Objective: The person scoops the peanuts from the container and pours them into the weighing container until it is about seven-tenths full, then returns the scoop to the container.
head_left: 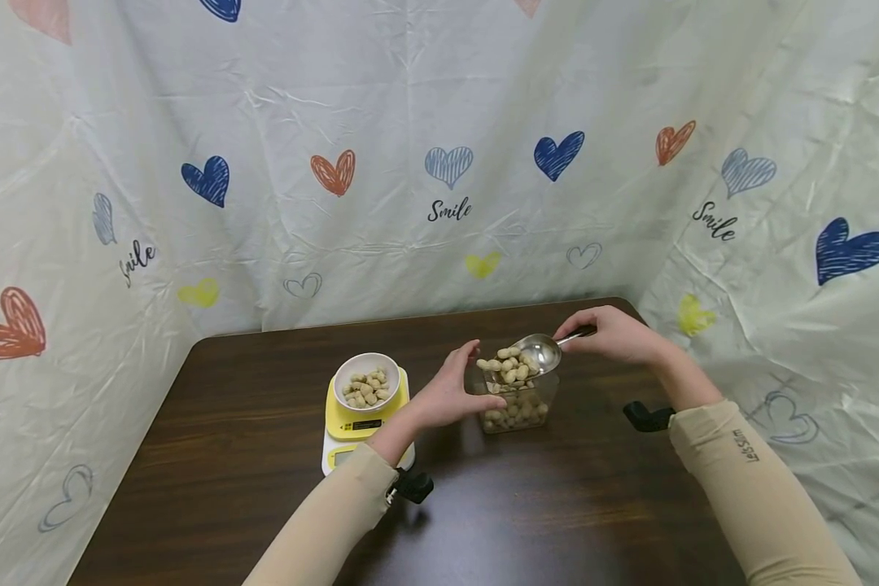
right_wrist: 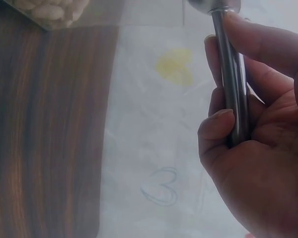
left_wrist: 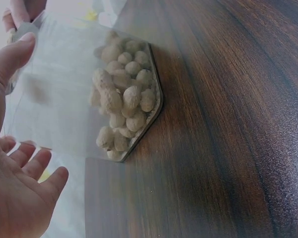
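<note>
My right hand (head_left: 611,334) grips the handle (right_wrist: 232,79) of a metal scoop (head_left: 542,352), fingers and thumb wrapped round it. Peanuts (head_left: 510,366) heap at the scoop's front, which is over the clear plastic container (head_left: 549,404). More peanuts (left_wrist: 121,94) lie in the container's lower part. My left hand (head_left: 450,389) stands at the container's left side, thumb and fingers spread. In the left wrist view its thumb (left_wrist: 15,57) overlaps the container near the rim, and the outer fingers (left_wrist: 52,183) are loosely bent beside the wall.
Left of the container, a yellow and white kitchen scale (head_left: 344,425) bears a white bowl (head_left: 342,376) with peanuts inside. Everything stands on a dark wood table (head_left: 249,456). A white curtain (head_left: 381,89) printed with hearts hangs behind the table and at both sides.
</note>
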Available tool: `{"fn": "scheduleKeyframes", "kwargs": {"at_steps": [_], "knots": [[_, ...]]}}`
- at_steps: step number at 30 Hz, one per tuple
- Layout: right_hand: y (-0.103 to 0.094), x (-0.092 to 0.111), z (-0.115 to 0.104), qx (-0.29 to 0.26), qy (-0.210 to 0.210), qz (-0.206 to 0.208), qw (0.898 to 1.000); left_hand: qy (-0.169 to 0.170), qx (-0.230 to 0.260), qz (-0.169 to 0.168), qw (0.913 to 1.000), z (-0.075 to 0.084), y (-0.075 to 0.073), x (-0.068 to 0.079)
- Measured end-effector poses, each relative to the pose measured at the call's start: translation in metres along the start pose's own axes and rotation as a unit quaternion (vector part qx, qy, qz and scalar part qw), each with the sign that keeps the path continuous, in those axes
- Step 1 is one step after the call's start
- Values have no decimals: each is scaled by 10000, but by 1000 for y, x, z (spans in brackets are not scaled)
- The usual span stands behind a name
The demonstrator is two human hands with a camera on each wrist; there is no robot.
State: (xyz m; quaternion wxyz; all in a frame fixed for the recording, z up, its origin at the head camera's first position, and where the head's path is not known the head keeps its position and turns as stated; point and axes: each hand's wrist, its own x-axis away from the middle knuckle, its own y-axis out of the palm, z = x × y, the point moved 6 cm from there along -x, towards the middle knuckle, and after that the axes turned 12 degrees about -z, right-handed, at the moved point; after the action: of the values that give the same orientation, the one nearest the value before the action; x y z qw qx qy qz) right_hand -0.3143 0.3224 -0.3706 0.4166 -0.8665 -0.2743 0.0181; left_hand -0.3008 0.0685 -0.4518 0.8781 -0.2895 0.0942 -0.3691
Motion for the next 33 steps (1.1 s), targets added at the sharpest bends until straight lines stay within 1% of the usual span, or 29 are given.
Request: {"fn": "scheduleKeyframes", "kwargs": {"at_steps": [4, 12, 15, 19, 26, 33], "knots": [[1, -2, -1, 49, -56, 26, 10000, -36, -1, 22, 10000, 0, 0, 1], [9, -11, -3, 302, -224, 168, 9992, 57, -83, 120, 9999, 1, -1, -1], [12, -14, -1, 237, -211, 167, 9994, 45, -55, 137, 9999, 1, -1, -1], [14, -15, 4, 79, -77, 171, 9998, 14, -65, 152, 9999, 0, 0, -1], [17, -13, 8, -195, 37, 94, 9998, -19, -33, 154, 9999, 1, 0, -1], [19, -9, 10, -294, 88, 72, 9995, -16, -22, 79, 10000, 2, 0, 0]]}}
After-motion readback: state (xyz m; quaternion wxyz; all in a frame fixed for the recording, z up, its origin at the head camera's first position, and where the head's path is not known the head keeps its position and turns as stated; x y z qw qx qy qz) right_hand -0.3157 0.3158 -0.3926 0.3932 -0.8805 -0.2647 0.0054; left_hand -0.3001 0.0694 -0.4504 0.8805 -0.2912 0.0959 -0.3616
